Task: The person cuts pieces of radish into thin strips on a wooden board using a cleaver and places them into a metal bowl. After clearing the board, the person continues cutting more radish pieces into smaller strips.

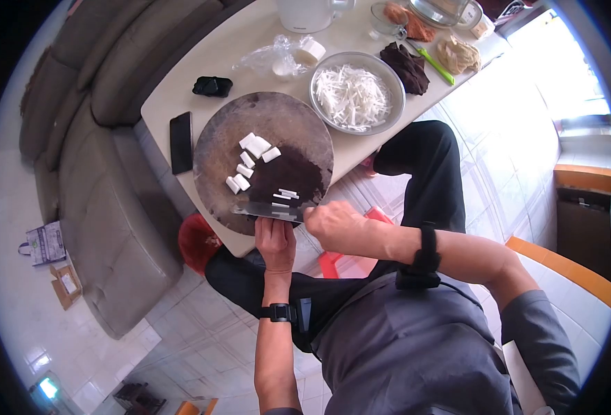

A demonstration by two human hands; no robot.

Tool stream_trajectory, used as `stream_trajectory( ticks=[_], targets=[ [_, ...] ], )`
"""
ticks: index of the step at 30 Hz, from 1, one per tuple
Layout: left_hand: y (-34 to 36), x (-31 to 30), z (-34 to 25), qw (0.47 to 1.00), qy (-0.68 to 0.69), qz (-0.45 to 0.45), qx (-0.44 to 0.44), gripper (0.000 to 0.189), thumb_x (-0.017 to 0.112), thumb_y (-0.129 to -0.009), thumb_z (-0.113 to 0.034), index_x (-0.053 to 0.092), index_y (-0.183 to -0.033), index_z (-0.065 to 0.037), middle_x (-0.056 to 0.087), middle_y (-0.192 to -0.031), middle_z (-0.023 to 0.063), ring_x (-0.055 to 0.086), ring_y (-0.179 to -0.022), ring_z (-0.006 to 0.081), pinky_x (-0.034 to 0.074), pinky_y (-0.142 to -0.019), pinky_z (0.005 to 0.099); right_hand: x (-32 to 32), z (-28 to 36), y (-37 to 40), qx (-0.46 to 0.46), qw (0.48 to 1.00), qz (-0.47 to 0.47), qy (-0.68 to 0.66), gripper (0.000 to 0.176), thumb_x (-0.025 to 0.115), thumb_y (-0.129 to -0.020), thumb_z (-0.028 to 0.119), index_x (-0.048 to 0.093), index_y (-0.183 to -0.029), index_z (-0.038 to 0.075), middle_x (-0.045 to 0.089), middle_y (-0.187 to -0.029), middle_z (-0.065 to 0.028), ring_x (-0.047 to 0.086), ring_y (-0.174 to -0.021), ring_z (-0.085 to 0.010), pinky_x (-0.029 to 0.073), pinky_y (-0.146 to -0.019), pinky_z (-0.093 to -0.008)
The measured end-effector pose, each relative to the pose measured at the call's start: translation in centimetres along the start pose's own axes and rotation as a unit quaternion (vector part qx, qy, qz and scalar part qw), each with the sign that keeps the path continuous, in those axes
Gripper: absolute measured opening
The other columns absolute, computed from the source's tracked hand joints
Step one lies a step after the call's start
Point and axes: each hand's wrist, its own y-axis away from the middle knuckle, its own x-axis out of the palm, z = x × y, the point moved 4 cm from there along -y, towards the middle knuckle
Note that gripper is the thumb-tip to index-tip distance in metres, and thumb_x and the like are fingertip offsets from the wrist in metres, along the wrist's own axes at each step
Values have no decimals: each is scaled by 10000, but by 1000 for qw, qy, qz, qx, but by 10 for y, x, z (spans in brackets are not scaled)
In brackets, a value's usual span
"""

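My right hand (336, 227) is closed round the handle of a kitchen knife (254, 209). The blade lies across the near part of a round wooden chopping board (215, 138). Directly behind the blade, my left hand (275, 238) has its fingers pressed together at the board's near edge; what they hold is hidden. Thin white vegetable strips (286, 194) lie just beyond the blade. Farther up the board are several white vegetable chunks (256, 145). A metal bowl (401, 111) to the right of the board holds a heap of white shreds (352, 97).
A phone (180, 142) and a small black item (212, 86) lie left of the board on the table (167, 90). Behind it sits a clear plastic bag (288, 59). Dark cloth (406, 68) and a green-handled tool (437, 66) lie beyond the bowl.
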Motion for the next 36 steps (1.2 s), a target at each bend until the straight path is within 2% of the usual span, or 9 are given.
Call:
stream_trajectory(
  ticks=[4,7,9,12,16,19,21,30,36],
  targets=[
    [-1,-1,-1,1000,4,-8,0,194,608,-720,46,605,-913,24,580,-917,147,570,-859,351,491,-758,417,-1,-2,-7,13,1000,3,-9,175,652,-701,116,613,-810,-15,633,-766,-203,647,-746,-349,517,-642,-423],
    [-4,-4,-5,1000,6,-17,7,181,608,-734,46,606,-914,25,583,-930,145,572,-869,345,492,-765,414,1,-15,-1,61,997,-10,-50,158,626,-700,93,611,-815,-13,631,-767,-208,643,-746,-359,516,-645,-431],
    [-6,-4,-8,1000,-1,-20,7,171,609,-744,47,609,-913,26,586,-936,147,574,-878,338,492,-768,410,-3,-19,6,24,995,-64,-73,159,544,-685,7,543,-832,-53,589,-640,-232,598,-628,-414,474,-586,-478],
    [-4,-3,-5,1000,3,-14,-1,167,614,-743,47,611,-909,26,587,-936,148,575,-883,335,492,-769,408,-3,-23,9,24,997,-37,-67,152,541,-681,1,538,-822,-55,577,-618,-232,593,-625,-415,461,-573,-482],
    [-3,-3,-4,1000,10,-23,-8,160,614,-741,48,611,-899,26,587,-931,146,574,-883,336,490,-767,406,-3,-23,12,9,998,-42,-55,137,540,-681,7,531,-804,-54,574,-607,-227,593,-624,-413,457,-565,-480],
    [-3,-2,-4,1000,7,-26,-2,158,615,-740,50,610,-896,26,587,-926,145,574,-882,339,489,-765,404,-2,-27,16,26,998,-18,-45,138,578,-631,6,580,-759,-42,610,-687,-234,628,-701,-391,500,-625,-451],
    [-3,-3,-4,1000,9,-29,1,159,616,-737,50,608,-895,26,587,-922,144,573,-881,342,488,-764,403,-4,-27,18,-10,998,-45,-53,116,541,-683,14,526,-780,-47,574,-608,-228,589,-613,-417,462,-566,-473],
    [-3,-2,-2,1000,11,-25,0,156,621,-735,50,610,-889,29,587,-920,143,573,-875,342,489,-767,403,-10,-29,14,1,999,22,-38,105,544,-683,18,541,-767,-44,579,-620,-230,598,-623,-412,469,-573,-472],
    [-5,-3,-3,1000,19,-25,3,167,621,-728,49,615,-894,27,586,-921,148,576,-879,345,490,-760,412,-4,-23,0,-34,999,-2,-32,123,557,-666,19,548,-771,-46,593,-637,-234,611,-620,-393,478,-566,-462]
  ],
)
